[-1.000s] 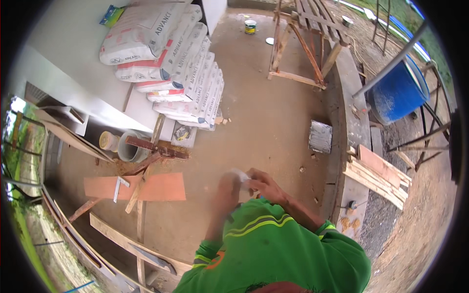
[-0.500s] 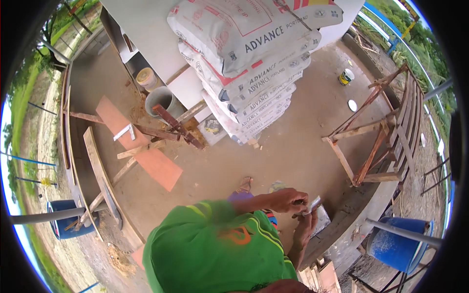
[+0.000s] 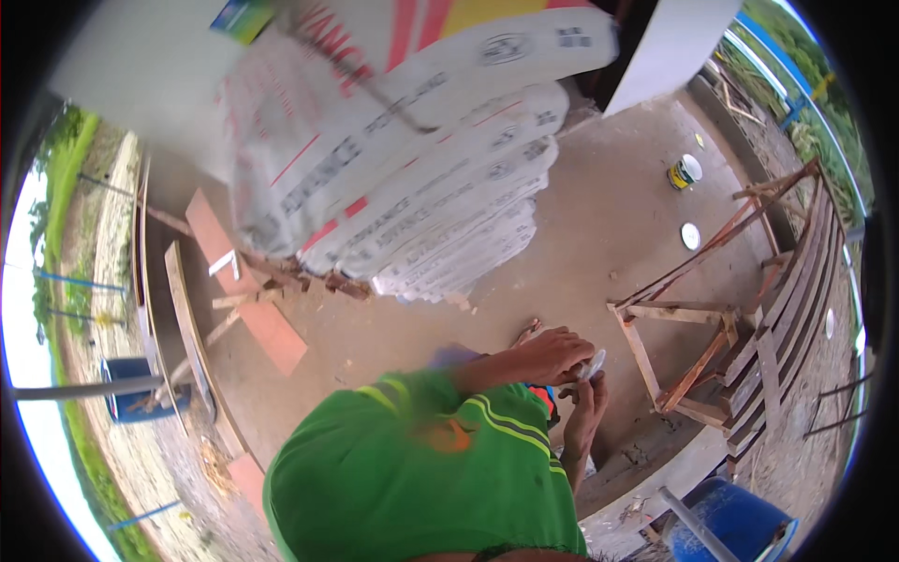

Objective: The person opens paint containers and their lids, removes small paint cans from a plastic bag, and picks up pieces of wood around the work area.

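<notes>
In front of my green shirt, both hands are close together at chest height. My left hand (image 3: 554, 354) has its fingers curled in at a small whitish, shiny object (image 3: 593, 364), too small to name. Just below it, my right hand (image 3: 589, 395) is closed around the lower end of that object. The fingers partly cover it. Ahead of me rises a tall stack of white cement bags (image 3: 468, 150) with red and yellow print. A thin dark rod or cord (image 3: 370, 84) lies across the top bag.
To the right stands a rough wooden frame (image 3: 688, 361) beside a low wall. A paint can (image 3: 685, 172) and a round white lid (image 3: 690, 235) lie on the floor. Orange-brown boards (image 3: 272, 335) and planks are at left. Blue barrels (image 3: 730, 520) stand outside the wall.
I have moved nearer the bag stack, which looks larger and now hides the buckets. Both hands stay together on the small object, and my left fingers are curled closer over it.
</notes>
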Tool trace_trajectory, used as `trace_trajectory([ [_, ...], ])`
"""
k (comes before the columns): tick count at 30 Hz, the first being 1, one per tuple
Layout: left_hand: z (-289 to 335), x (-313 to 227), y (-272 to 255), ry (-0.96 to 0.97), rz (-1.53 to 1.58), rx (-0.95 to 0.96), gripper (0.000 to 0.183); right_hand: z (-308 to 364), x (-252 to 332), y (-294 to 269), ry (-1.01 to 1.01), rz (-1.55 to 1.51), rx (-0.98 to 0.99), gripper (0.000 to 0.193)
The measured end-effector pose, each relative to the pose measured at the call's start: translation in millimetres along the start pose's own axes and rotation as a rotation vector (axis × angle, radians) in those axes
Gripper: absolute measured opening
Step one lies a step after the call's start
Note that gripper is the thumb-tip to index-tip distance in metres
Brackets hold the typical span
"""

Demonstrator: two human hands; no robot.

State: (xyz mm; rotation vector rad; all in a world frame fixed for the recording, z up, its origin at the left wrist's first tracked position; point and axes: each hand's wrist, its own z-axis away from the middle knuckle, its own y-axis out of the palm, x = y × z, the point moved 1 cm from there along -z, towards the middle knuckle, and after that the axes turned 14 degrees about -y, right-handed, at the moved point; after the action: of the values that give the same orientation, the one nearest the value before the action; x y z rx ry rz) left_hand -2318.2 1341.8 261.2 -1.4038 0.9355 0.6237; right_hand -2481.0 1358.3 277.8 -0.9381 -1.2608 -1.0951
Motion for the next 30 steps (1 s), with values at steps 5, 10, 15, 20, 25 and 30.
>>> trace_trajectory([
  [5,-49.1,18.7,6.4,-0.251,-0.108,-0.061,0.029,-81.0,25.4,-14.7,0.191,-0.209,0.144,0.025],
  [10,-73.1,32.9,3.7,-0.245,-0.201,-0.124,0.023,-105.0,-37.3,-24.4,0.165,-0.012,0.216,0.017],
  [15,-60.3,61.0,1.5,-0.321,-0.226,-0.006,0.019,-111.9,-47.8,-5.6,0.189,0.005,0.236,0.012],
  [20,-58.1,57.8,-10.1,-0.511,-0.003,0.009,0.023,-109.2,-68.7,1.3,0.202,0.141,0.239,0.011],
  [25,-78.8,49.9,-34.8,-0.621,0.164,0.05,0.02,-122.8,-58.4,7.5,0.22,0.128,0.206,0.027],
  [30,-153.1,57.1,-26.1,-0.496,0.131,0.127,0.02,-183.7,-14.8,-13.4,0.169,0.067,0.033,0.026],
])
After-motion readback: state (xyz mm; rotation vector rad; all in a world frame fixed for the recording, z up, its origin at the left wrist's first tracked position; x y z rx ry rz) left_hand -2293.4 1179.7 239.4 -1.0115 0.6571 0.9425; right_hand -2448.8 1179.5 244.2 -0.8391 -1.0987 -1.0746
